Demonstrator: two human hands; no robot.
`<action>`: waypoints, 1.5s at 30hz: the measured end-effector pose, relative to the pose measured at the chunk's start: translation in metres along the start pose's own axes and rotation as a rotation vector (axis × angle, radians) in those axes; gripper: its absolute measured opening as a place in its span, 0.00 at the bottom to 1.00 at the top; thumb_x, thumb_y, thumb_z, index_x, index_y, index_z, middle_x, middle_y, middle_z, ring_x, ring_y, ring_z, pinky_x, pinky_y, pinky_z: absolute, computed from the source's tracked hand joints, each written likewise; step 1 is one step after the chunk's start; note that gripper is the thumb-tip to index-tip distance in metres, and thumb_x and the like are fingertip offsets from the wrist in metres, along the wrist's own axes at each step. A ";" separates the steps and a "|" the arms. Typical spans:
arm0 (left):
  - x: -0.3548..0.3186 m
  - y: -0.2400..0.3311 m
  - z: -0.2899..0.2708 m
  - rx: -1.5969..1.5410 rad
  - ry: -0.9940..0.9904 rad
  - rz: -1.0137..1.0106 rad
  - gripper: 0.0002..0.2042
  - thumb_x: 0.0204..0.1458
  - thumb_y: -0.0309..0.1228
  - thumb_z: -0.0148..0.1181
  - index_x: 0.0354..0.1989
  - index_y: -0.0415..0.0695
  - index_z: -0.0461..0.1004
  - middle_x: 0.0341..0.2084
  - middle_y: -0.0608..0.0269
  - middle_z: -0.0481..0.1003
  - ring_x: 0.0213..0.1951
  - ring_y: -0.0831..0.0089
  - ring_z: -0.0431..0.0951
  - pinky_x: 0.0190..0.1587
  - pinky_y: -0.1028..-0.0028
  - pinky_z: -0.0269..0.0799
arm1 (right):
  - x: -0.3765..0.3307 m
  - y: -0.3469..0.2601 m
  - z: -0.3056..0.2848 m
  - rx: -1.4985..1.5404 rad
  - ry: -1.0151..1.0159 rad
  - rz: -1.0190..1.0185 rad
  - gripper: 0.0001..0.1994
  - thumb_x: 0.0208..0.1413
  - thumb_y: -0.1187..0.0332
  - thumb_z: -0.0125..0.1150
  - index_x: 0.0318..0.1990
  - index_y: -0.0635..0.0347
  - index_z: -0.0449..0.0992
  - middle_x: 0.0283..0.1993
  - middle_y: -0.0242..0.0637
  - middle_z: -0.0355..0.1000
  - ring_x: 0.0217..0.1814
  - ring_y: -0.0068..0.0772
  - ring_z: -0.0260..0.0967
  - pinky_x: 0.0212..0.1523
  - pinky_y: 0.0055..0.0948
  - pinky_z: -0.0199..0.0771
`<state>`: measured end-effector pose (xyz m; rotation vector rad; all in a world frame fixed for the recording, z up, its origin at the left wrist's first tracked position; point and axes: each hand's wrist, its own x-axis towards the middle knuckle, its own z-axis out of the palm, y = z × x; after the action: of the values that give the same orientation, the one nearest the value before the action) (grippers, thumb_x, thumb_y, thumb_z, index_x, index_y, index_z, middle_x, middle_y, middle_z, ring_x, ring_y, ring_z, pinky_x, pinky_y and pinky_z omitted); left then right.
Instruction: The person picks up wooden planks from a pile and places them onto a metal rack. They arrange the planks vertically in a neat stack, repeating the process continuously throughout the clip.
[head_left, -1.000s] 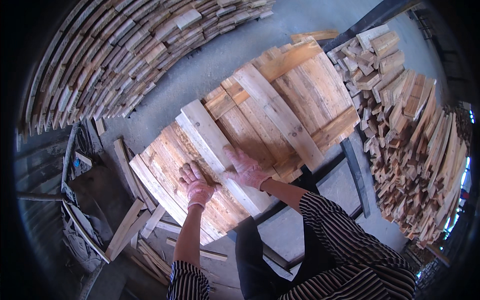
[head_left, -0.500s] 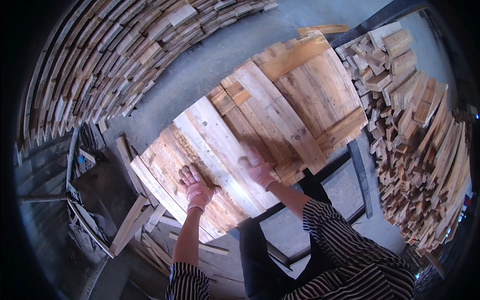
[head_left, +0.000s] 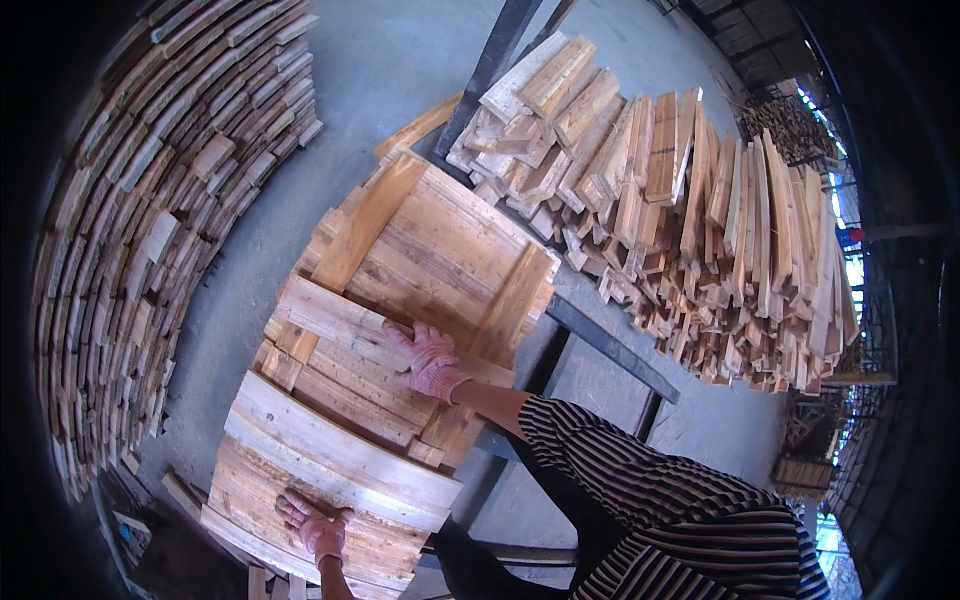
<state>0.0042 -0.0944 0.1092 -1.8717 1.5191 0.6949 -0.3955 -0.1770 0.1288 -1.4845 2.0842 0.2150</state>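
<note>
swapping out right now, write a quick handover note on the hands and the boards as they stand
Left hand: gloved, flat on the near end of the wooden pallet, beside the near cross board.
Right hand: gloved, pressing on the middle cross board; neither hand holds anything.
Done: three cross boards lie across the slats, the far cross board included.
Left: cannot tell whether they are fastened. Loose board pile to the right, stacked boards to the left.

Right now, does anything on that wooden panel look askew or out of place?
Mostly orderly. On the wooden panel, the middle cross board under the right hand lies slightly slanted compared with the far cross board. The left hand rests by the near cross board. The plank heap on the right is loosely piled.
</note>
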 end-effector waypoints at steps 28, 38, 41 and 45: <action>0.060 0.686 -0.362 -1.546 -0.235 0.554 0.19 0.57 0.37 0.68 0.52 0.42 0.76 0.47 0.62 0.79 0.44 0.72 0.78 0.48 0.72 0.76 | 0.243 0.257 -0.419 0.862 0.522 0.751 0.53 0.43 0.53 0.79 0.71 0.63 0.49 0.65 0.58 0.61 0.66 0.56 0.65 0.60 0.45 0.73; -0.093 0.705 -0.376 -1.097 -0.129 1.003 0.24 0.52 0.25 0.70 0.58 0.37 0.72 0.44 0.54 0.80 0.44 0.67 0.81 0.47 0.71 0.80 | 0.107 0.340 -0.392 1.445 0.426 0.091 0.35 0.56 0.51 0.66 0.63 0.68 0.65 0.54 0.50 0.74 0.57 0.44 0.73 0.58 0.34 0.75; -0.156 0.679 -0.334 -0.697 0.302 1.344 0.30 0.51 0.29 0.71 0.63 0.37 0.68 0.47 0.52 0.77 0.43 0.66 0.80 0.47 0.72 0.78 | 0.078 0.331 -0.346 1.643 0.482 -0.027 0.41 0.56 0.51 0.68 0.69 0.66 0.59 0.49 0.45 0.73 0.51 0.40 0.74 0.53 0.30 0.78; -0.201 0.656 -0.291 -0.353 -0.090 1.255 0.38 0.49 0.24 0.69 0.71 0.43 0.61 0.55 0.51 0.73 0.52 0.66 0.76 0.54 0.70 0.76 | 0.051 0.366 -0.330 2.042 0.002 0.079 0.48 0.52 0.58 0.75 0.75 0.61 0.49 0.51 0.43 0.71 0.48 0.36 0.74 0.53 0.30 0.78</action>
<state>-0.6738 -0.2740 0.3596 -0.8378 2.5573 1.6167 -0.8555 -0.2277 0.3054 -0.0515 1.1355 -1.4112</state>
